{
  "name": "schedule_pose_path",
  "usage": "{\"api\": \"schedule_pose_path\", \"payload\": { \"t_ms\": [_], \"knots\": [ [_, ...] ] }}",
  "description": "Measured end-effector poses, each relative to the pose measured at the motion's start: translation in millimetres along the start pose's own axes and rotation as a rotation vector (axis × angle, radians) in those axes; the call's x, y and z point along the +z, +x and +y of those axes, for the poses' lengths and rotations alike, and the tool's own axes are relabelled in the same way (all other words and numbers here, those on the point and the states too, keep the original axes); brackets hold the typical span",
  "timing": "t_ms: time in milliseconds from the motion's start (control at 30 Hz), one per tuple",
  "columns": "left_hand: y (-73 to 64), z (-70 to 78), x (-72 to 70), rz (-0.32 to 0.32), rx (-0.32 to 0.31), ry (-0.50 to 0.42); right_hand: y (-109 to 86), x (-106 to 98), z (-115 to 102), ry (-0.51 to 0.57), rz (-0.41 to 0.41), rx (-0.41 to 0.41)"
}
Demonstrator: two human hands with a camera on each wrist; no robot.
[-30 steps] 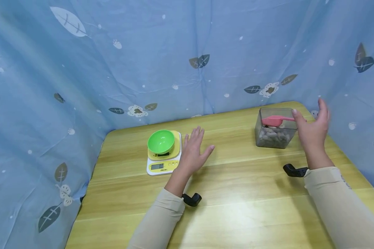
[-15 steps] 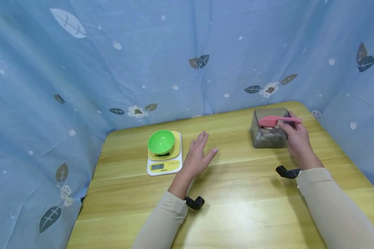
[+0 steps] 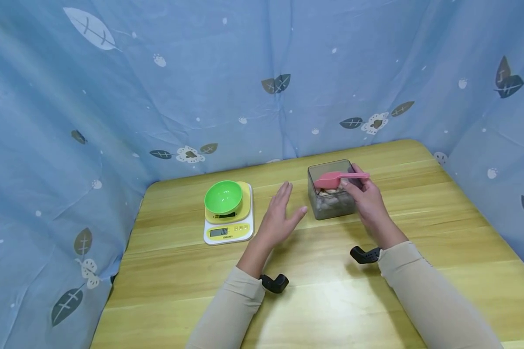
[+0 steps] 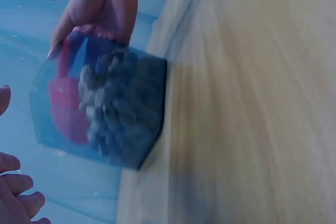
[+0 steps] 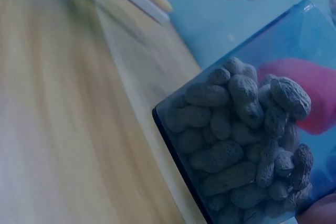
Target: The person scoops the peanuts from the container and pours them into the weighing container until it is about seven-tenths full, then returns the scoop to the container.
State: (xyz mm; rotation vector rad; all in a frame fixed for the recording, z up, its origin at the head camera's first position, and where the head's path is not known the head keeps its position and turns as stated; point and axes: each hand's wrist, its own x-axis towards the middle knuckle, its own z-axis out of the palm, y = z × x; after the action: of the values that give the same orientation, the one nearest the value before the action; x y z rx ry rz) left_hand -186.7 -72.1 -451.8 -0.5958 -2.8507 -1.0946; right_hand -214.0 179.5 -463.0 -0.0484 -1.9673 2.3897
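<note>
In the head view my right hand (image 3: 369, 203) grips the right side of a clear grey plastic box (image 3: 332, 207), thumb at the near side and fingers behind. Unshelled peanuts (image 5: 226, 140) fill its lower part, plain in the right wrist view. A pink scoop (image 3: 329, 180) lies on the peanuts, its handle sticking out over the rim above my right hand. My left hand (image 3: 277, 215) is held out with straight fingers between the box and a kitchen scale (image 3: 228, 233), touching neither. On the scale's yellow platform sits a green bowl (image 3: 223, 197); the display reads 0.0.
The wooden table (image 3: 314, 291) carries the scale at left and the box right of centre. A blue patterned curtain (image 3: 227, 87) hangs close behind the table and along both sides. Black camera mounts (image 3: 276, 283) stick out from the wrists.
My right hand has come down onto the box, gripped it and carried it left with the scoop inside, nearer my left hand. The left hand has shifted slightly; scale and bowl stay put.
</note>
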Motion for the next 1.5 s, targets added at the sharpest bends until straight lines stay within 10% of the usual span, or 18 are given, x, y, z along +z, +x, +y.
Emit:
{"api": "schedule_pose_path", "payload": {
  "t_ms": [467,733,867,1167,1500],
  "knots": [
    [4.9,-8.9,-18.5,0.02,-0.053,-0.108,-18.1,66.6,11.2,-0.103,-0.086,0.003],
    [4.3,-19.7,-17.6,0.04,-0.034,-0.116,-17.4,66.0,5.1,-0.161,-0.139,0.024],
    [3.8,-22.1,-15.3,0.028,-0.034,-0.136,-10.8,55.5,-10.4,-0.37,-0.156,-0.014],
    [3.2,-23.7,-16.6,0.026,-0.015,-0.125,8.2,64.7,-54.7,-1.249,-0.32,-0.243],
    [1.7,-23.9,-22.9,-0.014,0.008,-0.003,17.7,76.2,-88.8,-1.461,-0.524,-0.235]
  ]
}}
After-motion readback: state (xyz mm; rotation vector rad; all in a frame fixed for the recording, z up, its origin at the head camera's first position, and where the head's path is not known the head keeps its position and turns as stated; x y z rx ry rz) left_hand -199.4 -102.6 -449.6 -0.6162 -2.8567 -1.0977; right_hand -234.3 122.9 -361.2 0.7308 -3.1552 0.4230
